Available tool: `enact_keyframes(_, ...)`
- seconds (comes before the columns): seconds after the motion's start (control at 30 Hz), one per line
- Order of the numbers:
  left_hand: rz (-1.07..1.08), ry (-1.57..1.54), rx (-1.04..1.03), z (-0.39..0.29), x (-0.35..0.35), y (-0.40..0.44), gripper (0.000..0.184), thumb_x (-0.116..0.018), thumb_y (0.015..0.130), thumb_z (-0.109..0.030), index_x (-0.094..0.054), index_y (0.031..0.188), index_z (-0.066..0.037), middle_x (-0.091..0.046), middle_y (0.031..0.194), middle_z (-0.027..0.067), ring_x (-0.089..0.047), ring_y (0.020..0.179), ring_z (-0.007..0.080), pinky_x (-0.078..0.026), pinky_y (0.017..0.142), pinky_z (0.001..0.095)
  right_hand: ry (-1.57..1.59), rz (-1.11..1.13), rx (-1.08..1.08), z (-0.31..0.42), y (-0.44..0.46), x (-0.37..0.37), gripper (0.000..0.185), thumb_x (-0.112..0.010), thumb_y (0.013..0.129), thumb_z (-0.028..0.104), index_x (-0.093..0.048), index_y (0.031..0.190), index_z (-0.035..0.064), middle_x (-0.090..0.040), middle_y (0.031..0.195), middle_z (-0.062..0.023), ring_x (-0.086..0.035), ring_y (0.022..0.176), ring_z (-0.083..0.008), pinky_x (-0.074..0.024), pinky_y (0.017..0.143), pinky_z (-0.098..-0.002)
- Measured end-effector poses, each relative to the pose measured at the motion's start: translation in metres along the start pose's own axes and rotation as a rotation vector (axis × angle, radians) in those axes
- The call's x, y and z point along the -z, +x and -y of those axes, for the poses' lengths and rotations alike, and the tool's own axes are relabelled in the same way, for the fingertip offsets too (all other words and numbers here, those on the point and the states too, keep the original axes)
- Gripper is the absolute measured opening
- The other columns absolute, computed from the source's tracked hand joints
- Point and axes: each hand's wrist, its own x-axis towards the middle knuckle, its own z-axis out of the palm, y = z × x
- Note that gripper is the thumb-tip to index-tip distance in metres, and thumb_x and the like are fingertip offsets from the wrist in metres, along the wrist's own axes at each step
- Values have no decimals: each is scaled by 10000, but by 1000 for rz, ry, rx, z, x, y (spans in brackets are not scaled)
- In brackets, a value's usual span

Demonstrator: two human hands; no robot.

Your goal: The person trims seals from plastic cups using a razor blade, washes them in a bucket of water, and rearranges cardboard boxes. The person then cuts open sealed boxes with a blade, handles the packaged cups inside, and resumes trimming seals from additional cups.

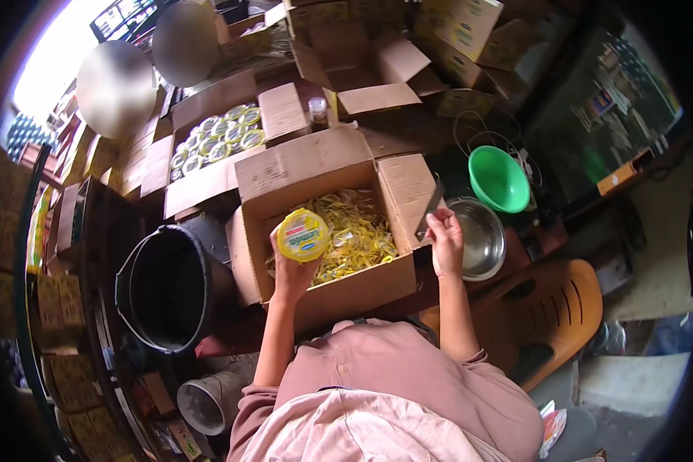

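Note:
My left hand (pixel 291 273) is wrapped round a round tub with a yellow lid (pixel 303 235), its printed top turned towards me. It is held above the near left part of an open cardboard box (pixel 362 294). Inside that box lies a heap of yellow plastic strips (pixel 358 235) with some clear bits among them. On the right, my right hand (pixel 446 240) pinches a dark, flat knife blade (pixel 432 208) that points up, beside the box's right flap. The blade is apart from the tub.
Behind stands another carton (pixel 202 194) filled with yellow-rimmed tubs (pixel 218 138). A black bucket (pixel 208 308) is at left, a metal bowl (pixel 483 240) and green basin (pixel 499 179) at right. An orange chair (pixel 543 316) stands close on my right. Two people are at the far left.

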Motion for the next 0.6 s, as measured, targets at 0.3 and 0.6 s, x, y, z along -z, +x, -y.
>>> enact_keyframes(0.3, -316, -381, 206, -2, 80, 10, 623, -737, 604, 27, -404, 1128, -32, -527, 1014, 77, -530, 927, 153, -441, 827, 271, -516, 554, 247, 22, -18, -127, 291, -622, 763, 50, -552, 1045, 50, -590, 725, -45, -556, 628, -89, -430, 566, -225)
enact_keyframes(0.6, -500, 249, 317, 58, 222, -41, 622, -826, 534, -103, -443, 1018, -24, -519, 923, 91, -530, 873, 192, -436, 789, 288, -392, 997, 137, -8, -76, -247, 322, -619, 736, -4, -553, 1050, 27, -628, 713, -63, -591, 637, -93, -475, 556, -226)
